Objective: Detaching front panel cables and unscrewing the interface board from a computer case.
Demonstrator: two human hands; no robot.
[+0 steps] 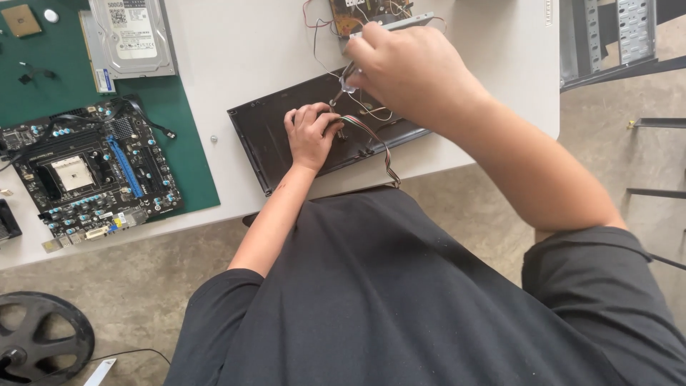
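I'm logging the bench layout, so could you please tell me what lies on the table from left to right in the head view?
Motherboard → hard drive → small screw → left hand on the dark panel → right hand holding a tool.

label (133,32): white rectangle with black print | on hard drive (131,66) | upper left, green mat (175,107)

Glossy dark plastic panel (275,136), matt white table (229,57)

white table (236,57) | green mat (182,121) | dark panel (268,132) | small screw (213,139)
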